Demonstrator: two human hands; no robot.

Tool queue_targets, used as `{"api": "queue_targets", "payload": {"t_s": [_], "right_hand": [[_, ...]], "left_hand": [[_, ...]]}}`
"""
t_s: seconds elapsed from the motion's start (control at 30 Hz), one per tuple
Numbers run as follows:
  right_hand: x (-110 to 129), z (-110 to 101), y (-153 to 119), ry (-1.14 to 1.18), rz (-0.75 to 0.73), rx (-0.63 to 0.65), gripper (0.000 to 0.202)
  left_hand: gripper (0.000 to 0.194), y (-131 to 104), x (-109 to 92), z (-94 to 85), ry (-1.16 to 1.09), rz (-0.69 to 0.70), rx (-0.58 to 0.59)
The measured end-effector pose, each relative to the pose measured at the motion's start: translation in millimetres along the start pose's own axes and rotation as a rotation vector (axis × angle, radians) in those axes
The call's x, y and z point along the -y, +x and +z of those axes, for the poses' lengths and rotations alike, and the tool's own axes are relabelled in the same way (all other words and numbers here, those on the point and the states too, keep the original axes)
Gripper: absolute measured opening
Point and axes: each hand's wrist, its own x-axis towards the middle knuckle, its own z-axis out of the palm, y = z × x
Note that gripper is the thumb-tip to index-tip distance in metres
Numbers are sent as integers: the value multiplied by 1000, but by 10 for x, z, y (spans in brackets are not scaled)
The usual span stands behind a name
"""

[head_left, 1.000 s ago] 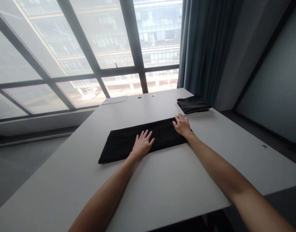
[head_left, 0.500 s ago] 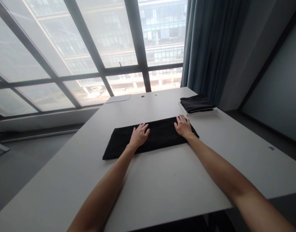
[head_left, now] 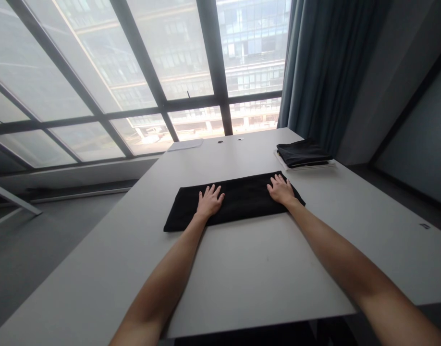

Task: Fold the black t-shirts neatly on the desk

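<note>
A black cloth (head_left: pixel 242 197), folded into a long flat strip, lies across the middle of the white table (head_left: pixel 249 269). It looks like a folded garment, but its exact kind cannot be made out. Flat on its left half rests my left hand (head_left: pixel 210 201), fingers spread. Near the right end of the strip, my right hand (head_left: pixel 281 190) presses on the fabric, its fingers also spread. Neither hand grips anything.
At the table's far right lies a stack of folded dark cloth (head_left: pixel 303 153) over something white. A pale sheet (head_left: pixel 186 144) lies by the far left edge. Beyond the table are windows (head_left: pixel 191 57) and a blue-grey curtain (head_left: pixel 314 72).
The camera view has turned slightly left, so everything sits further right. My left hand's fingers are spread wider, and my right hand lies slightly nearer me on the cloth.
</note>
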Motion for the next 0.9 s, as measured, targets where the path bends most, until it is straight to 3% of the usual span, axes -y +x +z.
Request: {"api": "queue_targets", "payload": {"t_s": [0.07, 0.27, 0.43, 0.8, 0.9], "right_hand": [[-8, 5, 1, 12, -2, -4, 57], [-40, 40, 7, 50, -3, -53, 54], [-68, 87, 19, 70, -16, -82, 53], [94, -46, -142, 44, -110, -380, 51], [121, -31, -141, 24, -95, -213, 56]], "left_hand": [[58, 2, 5, 28, -14, -1, 51], [55, 34, 202, 28, -53, -47, -21], [55, 32, 342, 47, -28, -62, 38], [56, 32, 337, 53, -1, -58, 42], [54, 18, 332, 25, -1, -55, 31]]}}
